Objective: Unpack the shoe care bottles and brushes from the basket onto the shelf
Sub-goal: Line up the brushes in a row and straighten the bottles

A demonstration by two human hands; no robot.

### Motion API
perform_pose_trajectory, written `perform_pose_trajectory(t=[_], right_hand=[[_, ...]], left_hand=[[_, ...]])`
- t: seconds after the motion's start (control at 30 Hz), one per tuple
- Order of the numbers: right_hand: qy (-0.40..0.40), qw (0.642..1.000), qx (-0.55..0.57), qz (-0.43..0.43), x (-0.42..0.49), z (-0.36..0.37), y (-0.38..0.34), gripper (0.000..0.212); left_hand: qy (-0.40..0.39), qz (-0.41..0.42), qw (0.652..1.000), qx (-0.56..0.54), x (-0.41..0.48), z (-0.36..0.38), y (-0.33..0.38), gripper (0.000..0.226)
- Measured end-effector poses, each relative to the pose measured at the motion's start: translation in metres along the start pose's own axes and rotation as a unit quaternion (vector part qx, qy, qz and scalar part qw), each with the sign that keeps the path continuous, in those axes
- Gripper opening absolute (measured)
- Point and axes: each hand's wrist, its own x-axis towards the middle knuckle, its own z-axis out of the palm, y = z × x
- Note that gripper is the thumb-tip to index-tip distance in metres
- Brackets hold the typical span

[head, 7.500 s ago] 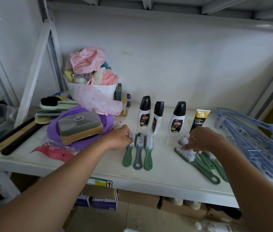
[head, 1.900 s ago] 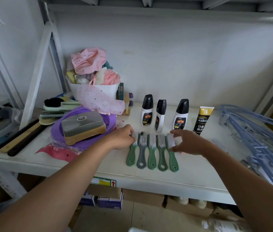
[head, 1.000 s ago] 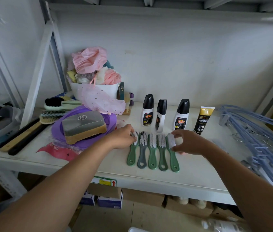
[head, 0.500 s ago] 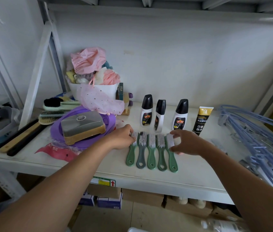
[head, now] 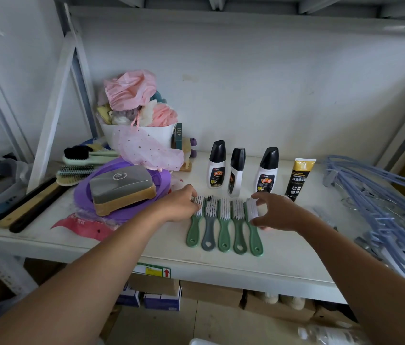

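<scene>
Shelf (head: 146, 247), white, seen from above and in front.

Count:
- Brushes (head: 224, 227): five in one row, side by side and touching or nearly so. Bristle heads at 12 o'clock, handles at 6. Four are green. One is a grey brush (head: 209, 232), second from the 9 o'clock end.
- Bottles: three, white with black caps, upright at 12 o'clock of the row: (head: 217, 168), (head: 235, 171), (head: 267, 170).
- Tube (head: 298, 179): one, black and gold, standing on its cap at 3 o'clock of the bottles.

Hands, well apart, one at each end of the row:
- Left hand (head: 180, 204) at the 9 o'clock end, bent fingers against the head of the leftmost green brush (head: 194, 230). Cannot tell whether it grips.
- Right hand (head: 277, 211) at the 3 o'clock end, forefinger and thumb curved round the head of the rightmost green brush (head: 255, 235), pinching it lengthwise.

Beyond: white tub (head: 122, 135) of pink cloths at 11 o'clock; a heap of blue hangers (head: 383, 207) at 3 o'clock.
</scene>
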Motion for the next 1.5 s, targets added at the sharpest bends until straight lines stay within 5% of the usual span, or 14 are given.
perform_pose_trajectory(t=[0.13,0.27,0.37,0.5,0.93,1.17,1.5], right_hand=[[0.02,0.999,0.033,0.021,-0.003,-0.008,0.005,0.079],[0.115,0.978,0.155,0.079,-0.011,-0.028,0.021,0.045],[0.186,0.975,0.046,0.11,-0.02,-0.044,0.041,0.019],[0.183,0.972,-0.061,0.136,-0.035,-0.053,0.058,0.01],[0.128,0.981,-0.117,0.086,-0.032,-0.031,0.047,0.046],[0.12,0.984,-0.115,0.058,-0.026,-0.029,0.038,0.025],[0.118,0.985,-0.107,0.061,-0.018,-0.017,0.027,0.024]], left_hand=[[-0.001,0.0,1.0,0.004,0.001,-0.002,0.0,0.042],[-0.004,0.001,1.0,0.006,0.0,-0.002,-0.001,0.043],[-0.005,-0.002,1.0,0.008,0.0,-0.001,-0.001,0.044],[-0.008,-0.006,1.0,0.012,-0.001,-0.002,0.0,0.044],[-0.018,-0.008,1.0,0.019,-0.005,-0.003,0.003,0.049],[-0.017,-0.006,1.0,0.01,-0.004,-0.003,0.001,0.047],[-0.016,-0.001,1.0,0.011,-0.006,-0.003,0.003,0.048]])
